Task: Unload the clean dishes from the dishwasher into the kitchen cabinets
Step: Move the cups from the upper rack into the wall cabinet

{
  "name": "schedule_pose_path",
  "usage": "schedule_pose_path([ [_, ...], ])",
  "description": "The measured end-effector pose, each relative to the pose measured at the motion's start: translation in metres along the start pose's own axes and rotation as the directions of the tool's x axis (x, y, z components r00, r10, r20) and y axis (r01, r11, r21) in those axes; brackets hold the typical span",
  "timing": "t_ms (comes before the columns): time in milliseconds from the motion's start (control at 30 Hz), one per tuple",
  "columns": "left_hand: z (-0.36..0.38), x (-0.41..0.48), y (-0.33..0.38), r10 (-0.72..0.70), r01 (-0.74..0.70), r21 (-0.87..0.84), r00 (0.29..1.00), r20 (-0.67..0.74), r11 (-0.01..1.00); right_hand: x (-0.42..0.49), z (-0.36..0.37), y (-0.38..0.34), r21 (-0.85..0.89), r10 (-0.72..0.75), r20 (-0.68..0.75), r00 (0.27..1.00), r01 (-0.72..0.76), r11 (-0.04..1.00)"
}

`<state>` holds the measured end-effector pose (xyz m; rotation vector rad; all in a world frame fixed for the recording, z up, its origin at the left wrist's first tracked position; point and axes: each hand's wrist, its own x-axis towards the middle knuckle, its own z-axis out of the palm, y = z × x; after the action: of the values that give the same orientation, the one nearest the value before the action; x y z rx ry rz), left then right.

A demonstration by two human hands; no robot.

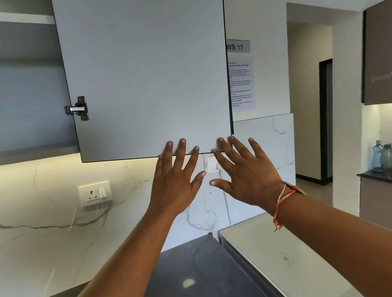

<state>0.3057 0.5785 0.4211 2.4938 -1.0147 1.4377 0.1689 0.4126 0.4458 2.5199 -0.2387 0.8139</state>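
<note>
A grey upper cabinet door stands swung open, its inner face toward me and a metal hinge on its left edge. Both hands are raised with fingers spread. My left hand has its fingertips over the door's bottom edge. My right hand, a thread bracelet on its wrist, has its fingertips at the door's lower right corner. Neither hand holds anything. To the left the open cabinet shows bare shelves. No dishes or dishwasher are in view.
A dark countertop lies below, beside a white appliance top. The marble backsplash carries a wall socket. At the right are a doorway, a brown wall cabinet, and two bottles on a side counter.
</note>
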Motion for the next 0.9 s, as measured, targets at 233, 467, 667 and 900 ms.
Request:
schedule_pose_path([
  [233, -0.010, -0.014, 0.037, -0.011, 0.010, -0.081, 1.000, -0.017, 0.997, -0.030, 0.001, 0.009, 0.096, 0.003, -0.002, 1.000, -0.003, 0.995],
  [467, -0.006, -0.077, 0.176, 0.134, -0.094, -0.301, 0.984, 0.114, 0.949, -0.155, 0.051, 0.062, 0.179, 0.114, 0.187, 0.976, -0.148, 0.973],
  [667, 0.013, -0.166, 0.334, 0.308, -0.060, -0.560, 0.880, 0.361, 0.826, -0.333, 0.124, 0.126, 0.205, 0.302, 0.526, 0.795, -0.464, 0.862],
  [900, 0.025, -0.268, 0.478, 0.438, 0.241, -0.699, 0.632, 0.640, 0.673, -0.532, 0.163, 0.161, 0.119, 0.384, 0.787, 0.483, -0.729, 0.674],
])
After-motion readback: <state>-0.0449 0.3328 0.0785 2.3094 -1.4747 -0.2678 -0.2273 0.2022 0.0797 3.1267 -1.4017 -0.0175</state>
